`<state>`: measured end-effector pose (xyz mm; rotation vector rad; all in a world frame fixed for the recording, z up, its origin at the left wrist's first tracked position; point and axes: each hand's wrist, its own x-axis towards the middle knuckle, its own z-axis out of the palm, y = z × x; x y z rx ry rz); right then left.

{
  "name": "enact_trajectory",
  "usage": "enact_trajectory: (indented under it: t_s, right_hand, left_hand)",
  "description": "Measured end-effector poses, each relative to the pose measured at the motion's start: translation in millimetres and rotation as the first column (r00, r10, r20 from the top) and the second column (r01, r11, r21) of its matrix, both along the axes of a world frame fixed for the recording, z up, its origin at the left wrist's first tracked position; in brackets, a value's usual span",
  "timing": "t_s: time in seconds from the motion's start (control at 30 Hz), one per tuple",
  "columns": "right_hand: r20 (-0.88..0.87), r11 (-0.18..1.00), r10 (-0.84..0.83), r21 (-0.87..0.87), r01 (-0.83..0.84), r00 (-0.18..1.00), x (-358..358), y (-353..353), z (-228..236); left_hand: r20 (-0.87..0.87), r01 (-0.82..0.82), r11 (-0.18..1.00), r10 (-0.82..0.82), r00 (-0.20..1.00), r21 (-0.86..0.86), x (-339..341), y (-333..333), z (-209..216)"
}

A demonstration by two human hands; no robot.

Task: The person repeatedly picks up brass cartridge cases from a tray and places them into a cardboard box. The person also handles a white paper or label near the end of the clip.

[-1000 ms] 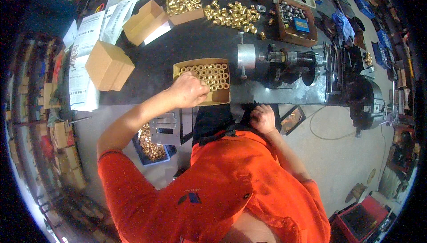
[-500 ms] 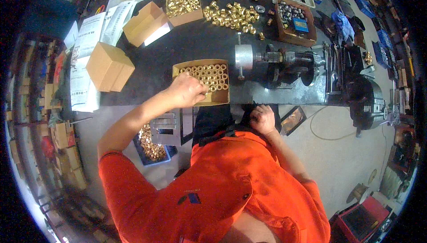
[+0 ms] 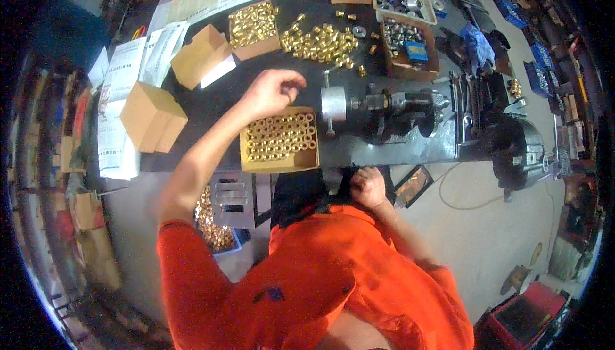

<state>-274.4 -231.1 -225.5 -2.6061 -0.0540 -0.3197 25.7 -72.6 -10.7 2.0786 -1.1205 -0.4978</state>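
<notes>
My left hand (image 3: 274, 92) is raised over the far edge of a shallow cardboard box (image 3: 282, 165). Its fingers are bent, with a gap between them and the thumb, and I see nothing in them. Inside the box, brass fittings (image 3: 280, 138) are lined up in rows, their round openings showing. Beyond the hand lies a loose pile of brass fittings (image 3: 323, 45) on the dark bench. Over my lap, my right hand (image 3: 368, 185) is closed with curled fingers; whatever it may hold is hidden.
A metal fixture with a silver cylinder (image 3: 333, 103) stands right of the box. Another carton of brass fittings (image 3: 254, 26), open cartons (image 3: 200, 57) and newspaper (image 3: 122, 100) lie at the left. Trays of metal parts (image 3: 410, 37), wrenches (image 3: 467, 113) and a dark round machine (image 3: 517, 148) are at the right.
My left hand has left the fittings in the box and moved away from me, past its far edge. The right hand stays over my lap. The whole view has shifted slightly.
</notes>
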Motion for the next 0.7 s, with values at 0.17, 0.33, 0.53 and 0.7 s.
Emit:
enact_trajectory:
  t_s: [0.17, 0.33, 0.53, 0.7]
  right_hand:
    - [0.119, 0.999, 0.007, 0.044, -0.012, 0.993, 7, 1, 17]
    - [0.108, 0.998, 0.001, 0.063, -0.008, 0.994, 4, 0, 13]
    - [0.087, 0.997, 0.007, 0.079, -0.014, 0.996, 4, -1, 14]
    - [0.023, 0.998, 0.002, 0.067, -0.004, 1.000, 2, -1, 15]
  left_hand:
    - [0.399, 0.031, 0.988, -0.090, 0.912, 0.152, 21, -65, -24]
    - [0.501, -0.057, 0.960, -0.093, 0.860, 0.275, 21, -109, -40]
    - [0.570, -0.083, 0.979, -0.038, 0.820, 0.184, 21, -114, -59]
    - [0.551, -0.016, 0.971, -0.121, 0.825, 0.237, 27, -96, -54]
